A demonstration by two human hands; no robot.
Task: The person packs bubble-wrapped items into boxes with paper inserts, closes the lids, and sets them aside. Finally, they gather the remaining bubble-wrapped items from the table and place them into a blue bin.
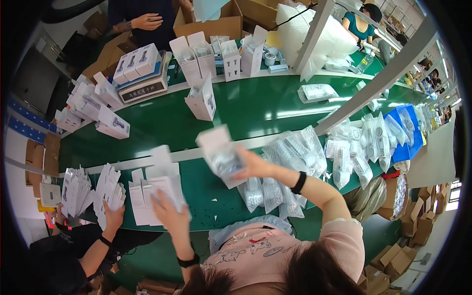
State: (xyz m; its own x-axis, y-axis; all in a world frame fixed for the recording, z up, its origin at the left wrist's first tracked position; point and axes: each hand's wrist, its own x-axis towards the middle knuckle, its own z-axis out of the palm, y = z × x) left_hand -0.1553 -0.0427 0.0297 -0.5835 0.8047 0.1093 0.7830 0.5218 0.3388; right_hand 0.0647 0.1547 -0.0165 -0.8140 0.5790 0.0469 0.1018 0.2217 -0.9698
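My right hand (253, 164) grips the edge of an open white carton (212, 142), tilted above the front of the green table. A clear-wrapped thing (229, 161) shows in the carton's mouth, blurred by motion. On the left, my left hand (171, 211) is closed around another white box (167, 184) with its flap raised, also smeared. Open white boxes (140, 201) stand right beside it. Under my right forearm lie several bubble-wrapped packets (272, 191), with a larger pile of bubble-wrapped packets (297, 150) just beyond.
A co-worker's hand (114, 214) touches flat white cartons (109, 189) at the left. Across the conveyor (255, 110) are a scale (142, 86) with boxes and open cartons (189, 61). A slanted metal post (378, 73) and a blue bin (410, 132) stand to the right.
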